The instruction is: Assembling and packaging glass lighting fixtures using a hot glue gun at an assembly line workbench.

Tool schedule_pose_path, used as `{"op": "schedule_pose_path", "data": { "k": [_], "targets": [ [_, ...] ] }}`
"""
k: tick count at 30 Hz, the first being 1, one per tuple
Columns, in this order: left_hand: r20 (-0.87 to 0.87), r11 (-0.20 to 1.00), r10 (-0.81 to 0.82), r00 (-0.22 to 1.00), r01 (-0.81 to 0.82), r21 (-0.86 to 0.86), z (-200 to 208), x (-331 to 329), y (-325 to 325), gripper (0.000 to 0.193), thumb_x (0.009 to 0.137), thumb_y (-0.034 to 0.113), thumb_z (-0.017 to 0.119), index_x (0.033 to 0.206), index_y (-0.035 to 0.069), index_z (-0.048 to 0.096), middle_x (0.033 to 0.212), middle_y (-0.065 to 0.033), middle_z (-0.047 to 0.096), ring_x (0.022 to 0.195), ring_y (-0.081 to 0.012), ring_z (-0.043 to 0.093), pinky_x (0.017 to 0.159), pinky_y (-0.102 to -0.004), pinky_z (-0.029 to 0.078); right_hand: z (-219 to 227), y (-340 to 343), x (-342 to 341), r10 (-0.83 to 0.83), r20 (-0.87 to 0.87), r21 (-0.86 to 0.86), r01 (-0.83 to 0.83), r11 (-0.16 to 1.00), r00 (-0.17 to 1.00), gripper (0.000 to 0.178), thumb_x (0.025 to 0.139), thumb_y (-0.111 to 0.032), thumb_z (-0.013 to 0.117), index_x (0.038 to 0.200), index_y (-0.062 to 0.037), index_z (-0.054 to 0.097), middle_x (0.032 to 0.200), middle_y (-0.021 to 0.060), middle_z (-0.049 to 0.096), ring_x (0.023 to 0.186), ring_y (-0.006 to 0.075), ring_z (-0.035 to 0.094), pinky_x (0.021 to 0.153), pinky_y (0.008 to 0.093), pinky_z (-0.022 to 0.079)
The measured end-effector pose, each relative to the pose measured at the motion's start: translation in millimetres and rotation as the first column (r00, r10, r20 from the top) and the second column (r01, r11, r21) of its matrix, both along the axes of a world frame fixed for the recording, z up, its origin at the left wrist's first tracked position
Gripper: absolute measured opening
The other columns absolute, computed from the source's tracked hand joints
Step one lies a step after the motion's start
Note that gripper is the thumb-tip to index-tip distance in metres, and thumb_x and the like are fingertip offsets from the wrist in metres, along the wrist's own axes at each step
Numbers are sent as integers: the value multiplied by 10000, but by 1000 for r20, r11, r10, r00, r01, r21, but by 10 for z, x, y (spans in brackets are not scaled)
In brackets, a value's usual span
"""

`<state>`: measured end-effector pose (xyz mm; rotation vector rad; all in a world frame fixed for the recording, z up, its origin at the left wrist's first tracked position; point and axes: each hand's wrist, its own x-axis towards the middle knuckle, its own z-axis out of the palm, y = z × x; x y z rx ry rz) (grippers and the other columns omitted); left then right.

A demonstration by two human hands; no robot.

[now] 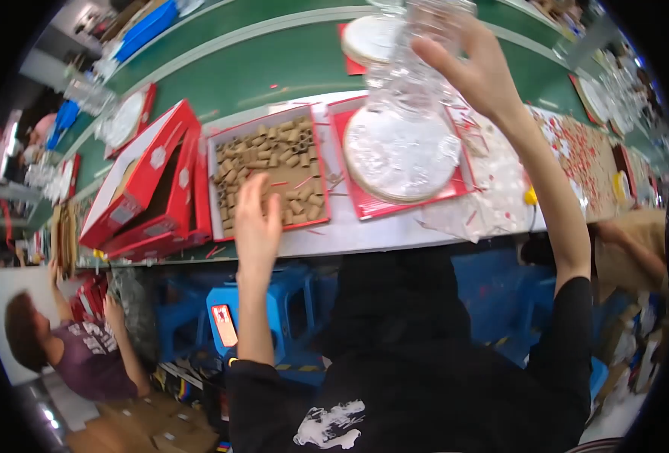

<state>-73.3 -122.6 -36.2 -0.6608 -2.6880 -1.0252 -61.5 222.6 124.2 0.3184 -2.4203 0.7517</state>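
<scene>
My right hand [485,72] reaches far forward, its thumb and fingers around a clear, shaped plastic piece [436,23]. More clear plastic [406,83] lies below it, over a round white stack [399,155] in a red tray [365,208]. My left hand [257,226] is over the near edge of a red-rimmed box, fingers apart and nothing visible in them. Inside that box are many small brown cardboard tubes [266,155] and a few thin red strips. Whether my left fingers touch any tubes cannot be made out.
Red boxes [153,181] lean together left of the tubes. Another round white stack [372,39] sits on the green surface [274,57] beyond. Red scraps [576,162] are scattered at the right. Blue stools [266,302] stand under the table; a person [85,340] is at the left.
</scene>
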Motion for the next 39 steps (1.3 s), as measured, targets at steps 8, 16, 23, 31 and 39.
{"op": "schedule_pose_path", "data": {
  "k": [8,16,23,31,39],
  "targets": [
    [-46,949,6,999,-20,-314,-187,-526,-218,170,824,56,615,984,7,646,967,-156,652,923,-317,615,814,-386,478,-623,1074,1320,-543,213,211,505,837,812,353,855,-271,660,1057,15,619,987,160,669,949,263,645,832,338,486],
    [220,959,-226,949,177,223,523,517,737,121,869,84,594,956,4,621,866,-136,608,776,-294,606,701,-347,472,-1575,1946,2051,-613,757,221,793,568,228,608,805,-573,615,906,22,690,843,145,689,809,208,670,697,336,521],
    [-14,693,-703,711,689,211,-95,812,1889,197,767,33,684,953,16,619,976,-129,569,994,-321,567,835,-391,473,-1634,2148,2039,-71,898,-395,865,311,435,452,856,-458,626,982,-26,594,771,9,579,679,102,587,563,222,493],
    [-8,698,-699,715,684,212,-205,824,1657,254,745,23,713,982,11,623,956,-111,599,866,-278,602,761,-358,490,-1237,1061,2320,-354,384,-794,501,344,852,343,858,-210,631,1131,-37,516,1095,135,597,1028,223,610,800,329,534],
    [189,614,-603,775,299,731,59,928,1443,361,717,-69,749,1053,-32,622,1010,-116,602,844,-181,620,729,-300,520,-1033,464,2416,339,299,-941,215,263,892,469,716,-208,671,1115,-36,492,1103,179,580,1119,306,555,913,386,465]
  ]
}}
